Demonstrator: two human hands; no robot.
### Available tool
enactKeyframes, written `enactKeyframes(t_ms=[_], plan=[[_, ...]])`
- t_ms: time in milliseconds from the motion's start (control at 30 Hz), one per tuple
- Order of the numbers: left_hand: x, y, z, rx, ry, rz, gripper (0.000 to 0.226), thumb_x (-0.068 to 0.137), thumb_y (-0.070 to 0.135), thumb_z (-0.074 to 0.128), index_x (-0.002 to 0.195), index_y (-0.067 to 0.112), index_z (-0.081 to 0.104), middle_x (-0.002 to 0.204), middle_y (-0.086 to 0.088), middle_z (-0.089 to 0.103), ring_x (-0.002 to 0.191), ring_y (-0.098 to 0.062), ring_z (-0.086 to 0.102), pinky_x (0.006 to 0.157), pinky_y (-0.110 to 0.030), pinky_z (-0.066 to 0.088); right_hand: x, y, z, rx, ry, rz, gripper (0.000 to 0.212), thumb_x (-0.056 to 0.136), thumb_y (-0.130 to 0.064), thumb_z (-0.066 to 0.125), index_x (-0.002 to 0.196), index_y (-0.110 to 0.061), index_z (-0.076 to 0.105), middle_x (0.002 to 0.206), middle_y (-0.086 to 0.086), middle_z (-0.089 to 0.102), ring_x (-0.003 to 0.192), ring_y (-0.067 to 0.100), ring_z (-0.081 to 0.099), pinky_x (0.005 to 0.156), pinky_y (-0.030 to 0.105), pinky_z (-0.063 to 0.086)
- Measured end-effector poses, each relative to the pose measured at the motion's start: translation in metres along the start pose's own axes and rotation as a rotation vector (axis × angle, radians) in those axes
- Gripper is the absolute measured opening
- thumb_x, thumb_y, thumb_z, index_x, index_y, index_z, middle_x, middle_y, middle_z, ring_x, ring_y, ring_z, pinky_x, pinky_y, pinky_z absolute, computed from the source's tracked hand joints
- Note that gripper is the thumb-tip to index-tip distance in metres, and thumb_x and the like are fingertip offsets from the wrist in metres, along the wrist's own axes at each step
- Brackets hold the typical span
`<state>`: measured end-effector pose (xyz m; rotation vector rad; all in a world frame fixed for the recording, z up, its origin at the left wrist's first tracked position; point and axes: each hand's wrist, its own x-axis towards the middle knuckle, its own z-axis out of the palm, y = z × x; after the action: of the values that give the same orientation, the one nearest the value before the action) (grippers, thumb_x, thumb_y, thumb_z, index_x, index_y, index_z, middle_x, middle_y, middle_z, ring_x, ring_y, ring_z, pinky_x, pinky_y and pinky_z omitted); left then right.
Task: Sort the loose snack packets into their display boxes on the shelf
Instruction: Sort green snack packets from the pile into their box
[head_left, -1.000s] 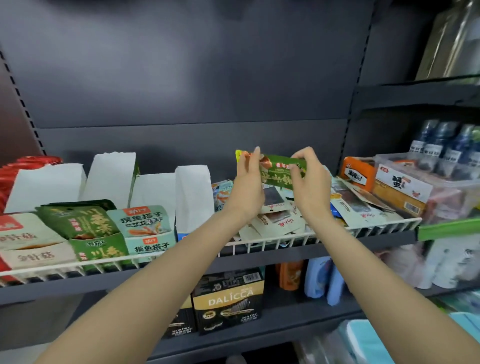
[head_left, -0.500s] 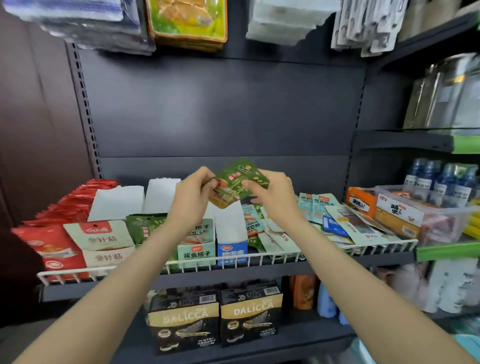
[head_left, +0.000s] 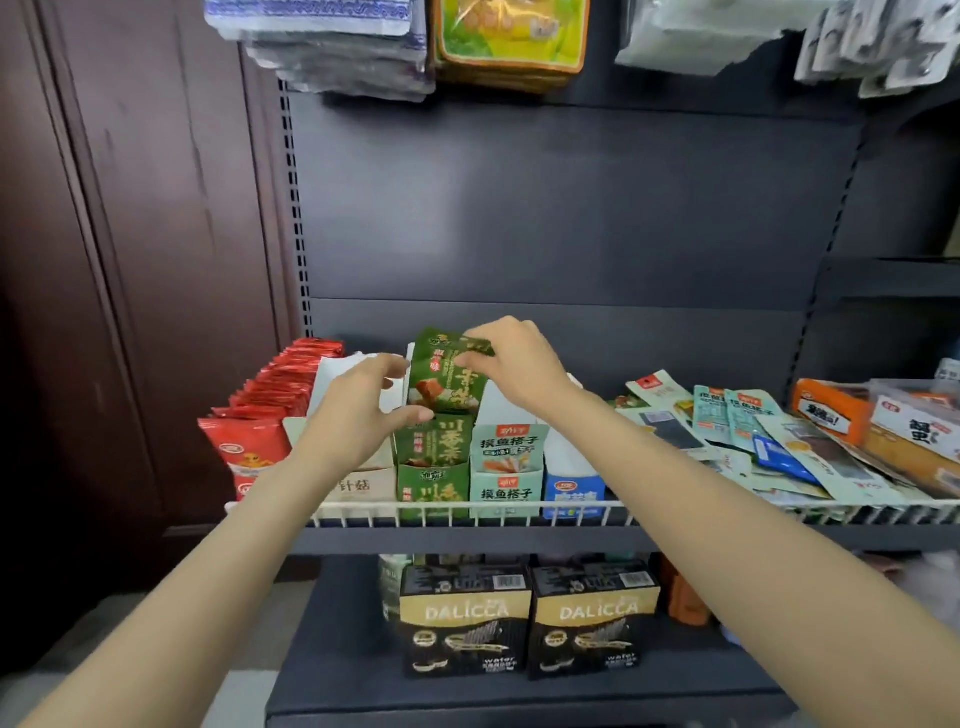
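a: above the green box (head_left: 432, 470) on the wire-fronted shelf (head_left: 519, 512), what is the right hand (head_left: 519, 371) doing?

b: it is pinching the top edge of a green packet (head_left: 445, 379) with curled fingertips, and the packet is standing upright, its lower edge sitting at the open mouth of that green box.

a: and the left hand (head_left: 358, 410)?

b: it is resting just beside the packet's left edge, fingers loosely spread and thumb reaching toward the packet's lower corner. i cannot tell whether the thumb is actually touching it.

a: what is sitting around the green box?

b: a pale green box (head_left: 506, 470) is standing right against its right side, and a blue box (head_left: 574, 491) is standing next to that. a beige box (head_left: 358, 486) is sitting on its left, partly hidden by the left wrist, and a row of red packets (head_left: 270, 410) is leaning further left. white box flaps (head_left: 337, 371) are sticking up behind the left hand.

a: where are the loose ones lying?

b: a heap of loose packets (head_left: 753, 441) is lying flat on the right part of the same shelf, well apart from the hands, overlapping one another. an orange box (head_left: 831, 418) is sitting past them near the right edge.

a: anything below?

b: two black and gold cartons (head_left: 530, 618) are standing side by side on the lower shelf. more packets (head_left: 511, 41) are hanging overhead.
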<state>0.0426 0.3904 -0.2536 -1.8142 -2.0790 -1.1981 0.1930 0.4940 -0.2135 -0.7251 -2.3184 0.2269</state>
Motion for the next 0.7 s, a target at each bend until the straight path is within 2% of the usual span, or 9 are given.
enactKeyframes(t_ms=[167, 267, 333, 433, 500, 567, 700], plan=[[0.002, -0.006, 0.002, -0.078, -0.025, 0.014, 0.037, 0.078, 0.028, 0.074, 0.109, 0.015, 0.059, 0.101, 0.001, 0.068, 0.095, -0.012, 0.062, 0.085, -0.028, 0.048, 0.014, 0.000, 0.008, -0.006, -0.263, 0.007, 0.018, 0.088, -0.022, 0.064, 0.086, -0.004, 0.067, 0.082, 0.011, 0.069, 0.076, 0.026, 0.064, 0.069, 0.040, 0.051], [0.001, -0.010, 0.004, -0.067, -0.021, 0.028, 0.030, 0.079, 0.030, 0.073, 0.103, 0.016, 0.060, 0.094, 0.003, 0.069, 0.087, -0.009, 0.062, 0.079, -0.025, 0.049, 0.018, 0.000, 0.009, -0.019, -0.393, 0.002, 0.023, 0.088, -0.026, 0.064, 0.089, -0.002, 0.066, 0.089, 0.013, 0.070, 0.078, 0.025, 0.064, 0.067, 0.036, 0.051], [0.001, -0.013, 0.005, -0.070, -0.022, 0.024, 0.028, 0.080, 0.030, 0.073, 0.101, 0.015, 0.062, 0.094, 0.002, 0.069, 0.085, -0.008, 0.062, 0.077, -0.023, 0.048, 0.018, 0.002, 0.008, 0.013, -0.414, 0.003, 0.029, 0.090, -0.032, 0.060, 0.089, -0.004, 0.065, 0.091, 0.012, 0.070, 0.079, 0.023, 0.065, 0.067, 0.033, 0.049], [-0.001, -0.014, 0.006, -0.087, -0.026, 0.016, 0.035, 0.081, 0.030, 0.072, 0.110, 0.016, 0.058, 0.099, 0.003, 0.067, 0.087, -0.007, 0.061, 0.077, -0.022, 0.046, 0.017, 0.006, 0.009, 0.131, -0.440, 0.058, 0.035, 0.093, -0.042, 0.051, 0.091, -0.010, 0.066, 0.094, 0.007, 0.072, 0.083, 0.020, 0.069, 0.082, 0.037, 0.052], [-0.002, -0.012, 0.005, -0.101, -0.026, 0.025, 0.050, 0.081, 0.029, 0.072, 0.124, 0.019, 0.049, 0.104, 0.007, 0.061, 0.089, -0.008, 0.059, 0.078, -0.022, 0.043, 0.015, 0.009, 0.011, 0.207, -0.517, 0.111, 0.039, 0.096, -0.044, 0.044, 0.093, -0.013, 0.068, 0.096, 0.005, 0.072, 0.088, 0.022, 0.069, 0.091, 0.042, 0.051], [-0.002, -0.011, 0.004, -0.094, -0.045, 0.038, 0.056, 0.082, 0.029, 0.070, 0.131, 0.023, 0.043, 0.108, 0.009, 0.058, 0.091, -0.008, 0.058, 0.079, -0.023, 0.044, 0.011, 0.010, 0.015, 0.201, -0.577, 0.139, 0.039, 0.097, -0.044, 0.041, 0.088, -0.017, 0.067, 0.094, 0.002, 0.070, 0.090, 0.020, 0.067, 0.094, 0.042, 0.050], [-0.002, -0.012, 0.002, 0.057, -0.103, 0.085, 0.025, 0.088, 0.035, 0.061, 0.110, 0.022, 0.063, 0.107, 0.005, 0.065, 0.090, -0.011, 0.060, 0.084, -0.035, 0.050, 0.006, 0.010, 0.020, 0.144, -0.621, 0.183, 0.047, 0.096, -0.048, 0.040, 0.093, -0.011, 0.069, 0.091, 0.003, 0.070, 0.083, 0.019, 0.066, 0.092, 0.039, 0.050]])
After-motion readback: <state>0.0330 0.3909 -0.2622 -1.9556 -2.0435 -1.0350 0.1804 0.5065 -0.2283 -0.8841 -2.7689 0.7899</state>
